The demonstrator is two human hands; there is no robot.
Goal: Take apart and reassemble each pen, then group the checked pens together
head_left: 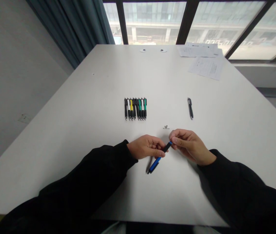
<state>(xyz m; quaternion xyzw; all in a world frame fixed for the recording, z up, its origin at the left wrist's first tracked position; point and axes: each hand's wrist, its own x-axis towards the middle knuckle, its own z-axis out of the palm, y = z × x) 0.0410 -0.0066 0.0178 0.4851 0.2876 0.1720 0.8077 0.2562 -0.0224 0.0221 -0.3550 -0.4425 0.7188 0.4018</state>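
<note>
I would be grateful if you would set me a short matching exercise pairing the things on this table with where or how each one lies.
Things: 1 blue-and-black pen; 2 lone black pen; 3 row of pens; 4 paper sheets.

States: A at the far end of the table; B between the left hand and right hand; C lying alone; D side by side.

Pairs: 1-B, 2-C, 3-D, 4-A.

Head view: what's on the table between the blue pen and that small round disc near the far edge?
In the head view, one small dark-and-silver piece lies between the blue pen and the round disc; it's too small to identify.
</note>
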